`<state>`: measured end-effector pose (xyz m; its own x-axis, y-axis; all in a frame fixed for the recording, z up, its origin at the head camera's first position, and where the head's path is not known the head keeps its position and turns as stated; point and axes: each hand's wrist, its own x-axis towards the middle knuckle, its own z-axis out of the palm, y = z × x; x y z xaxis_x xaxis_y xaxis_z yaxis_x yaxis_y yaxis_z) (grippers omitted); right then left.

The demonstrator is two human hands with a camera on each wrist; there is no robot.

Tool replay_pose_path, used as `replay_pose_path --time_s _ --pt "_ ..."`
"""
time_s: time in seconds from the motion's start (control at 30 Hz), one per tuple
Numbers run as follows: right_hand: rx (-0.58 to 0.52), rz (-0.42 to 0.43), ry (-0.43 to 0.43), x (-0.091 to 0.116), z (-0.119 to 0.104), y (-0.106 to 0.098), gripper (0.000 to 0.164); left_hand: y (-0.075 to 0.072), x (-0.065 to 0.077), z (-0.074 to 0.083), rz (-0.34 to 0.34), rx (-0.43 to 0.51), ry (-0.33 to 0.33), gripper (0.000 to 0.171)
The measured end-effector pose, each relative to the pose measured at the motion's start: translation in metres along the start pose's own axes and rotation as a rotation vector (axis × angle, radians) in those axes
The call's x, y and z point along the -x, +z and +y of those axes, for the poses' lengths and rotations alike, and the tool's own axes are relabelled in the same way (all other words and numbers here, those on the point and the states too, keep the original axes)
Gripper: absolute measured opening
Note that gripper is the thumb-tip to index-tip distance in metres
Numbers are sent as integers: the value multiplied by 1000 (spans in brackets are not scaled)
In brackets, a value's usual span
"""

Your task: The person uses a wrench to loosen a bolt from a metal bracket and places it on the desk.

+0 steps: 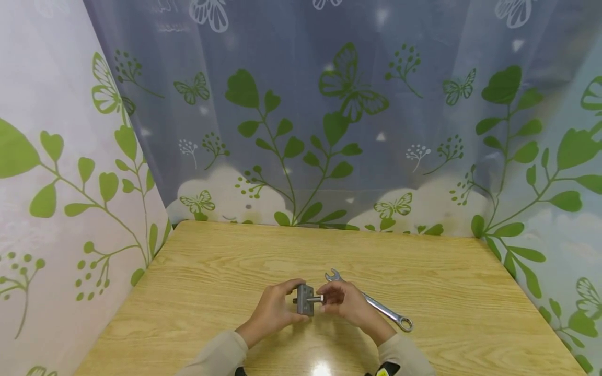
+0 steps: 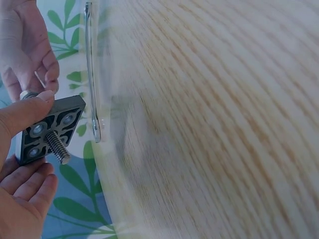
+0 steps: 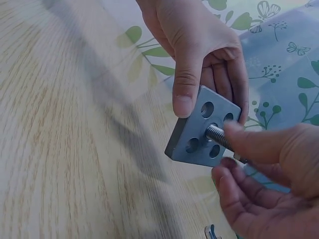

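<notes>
My left hand (image 1: 273, 312) grips a small square grey metal plate (image 1: 302, 304) by opposite edges, thumb on one and fingers on the other. Round holes sit near the plate's corners. A threaded bolt (image 3: 219, 136) passes through its centre, and the threaded end (image 2: 59, 149) sticks out on the far side, towards the left palm. On the bolt-head side, my right hand (image 1: 350, 303) has thumb and fingers curled round the bolt. In the right wrist view its thumb overlaps the shank, and the fingertips lie just below. Both hands hold the parts above the table.
A combination wrench (image 1: 383, 309) lies slantwise on the wooden table (image 1: 226, 256), behind and right of the right hand, its ring end towards the front right. Leaf- and butterfly-printed curtains (image 1: 291, 130) stand along the table's back and sides.
</notes>
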<state>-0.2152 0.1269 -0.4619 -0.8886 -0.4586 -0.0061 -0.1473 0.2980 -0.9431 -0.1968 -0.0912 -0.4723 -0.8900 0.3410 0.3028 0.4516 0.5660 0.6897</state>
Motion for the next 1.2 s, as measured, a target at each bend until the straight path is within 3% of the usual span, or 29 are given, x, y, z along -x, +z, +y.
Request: replay_pose_path --time_s 0.17,0.37,0.63,0.9,1.0,1.2 --pt "16 -5 73 1 3 1 39 0 0 0 5 -7 -2 70" --pt "-51 -5 152 0 0 3 57 0 0 1 11 -22 -1 70" --pt "-30 -15 191 -1 -3 4 51 -1 0 2 2 -37 9 70" --pt "27 47 51 0 -3 1 21 0 1 1 -9 -26 13 70" --pt "27 58 9 -2 -1 2 21 0 1 0 -7 -21 9 70" --pt "-5 59 4 -5 3 2 22 0 1 -1 4 -18 5 70"
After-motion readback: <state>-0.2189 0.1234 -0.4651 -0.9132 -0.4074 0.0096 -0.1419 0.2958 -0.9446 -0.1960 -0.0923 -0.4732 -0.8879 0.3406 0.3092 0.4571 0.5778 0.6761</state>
